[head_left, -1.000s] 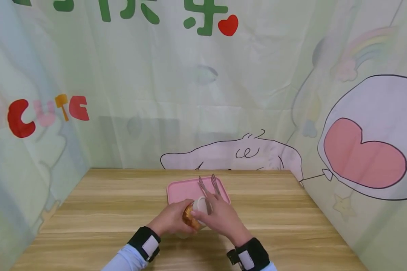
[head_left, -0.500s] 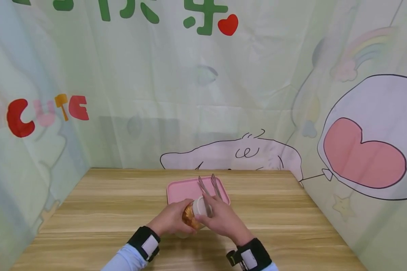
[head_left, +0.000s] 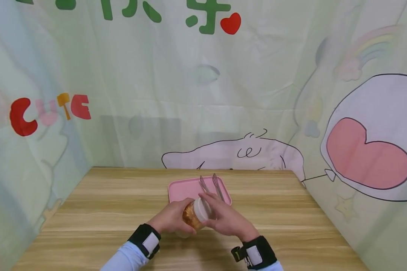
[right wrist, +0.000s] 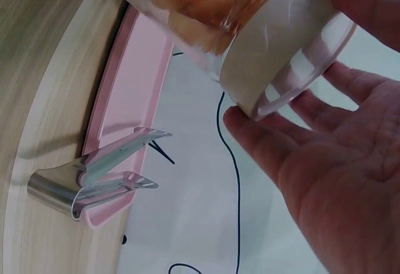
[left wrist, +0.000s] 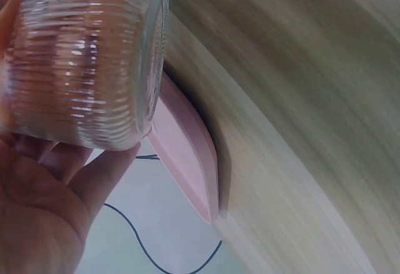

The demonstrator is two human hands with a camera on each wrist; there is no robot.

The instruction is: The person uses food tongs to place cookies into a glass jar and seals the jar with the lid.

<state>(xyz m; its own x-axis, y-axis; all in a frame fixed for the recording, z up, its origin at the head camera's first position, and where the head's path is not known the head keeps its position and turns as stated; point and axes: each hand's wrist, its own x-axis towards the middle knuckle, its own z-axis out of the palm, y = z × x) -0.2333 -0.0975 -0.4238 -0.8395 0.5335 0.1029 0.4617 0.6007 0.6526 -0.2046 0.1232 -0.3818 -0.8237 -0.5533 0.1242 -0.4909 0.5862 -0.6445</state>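
Observation:
A ribbed glass jar is tilted above the table, with golden-brown food pieces inside. Around its body, my left hand grips the glass; the left wrist view shows the jar's base facing right. The white lid sits on the jar's mouth. My right hand holds this lid by its rim, thumb and fingertips spread around it in the right wrist view. Beyond the hands lies a pink tray. Metal tongs rest on it, their tips pointing away; my right hand partly hides them in the head view.
A wood-grain table extends to both sides of the tray. Behind it hangs a printed curtain with cartoon figures and letters. Straps with small devices circle both wrists.
My right hand has shifted slightly right and turned, its fingers in a new position around the lid. More of the lid shows. My left hand keeps its grip on the jar.

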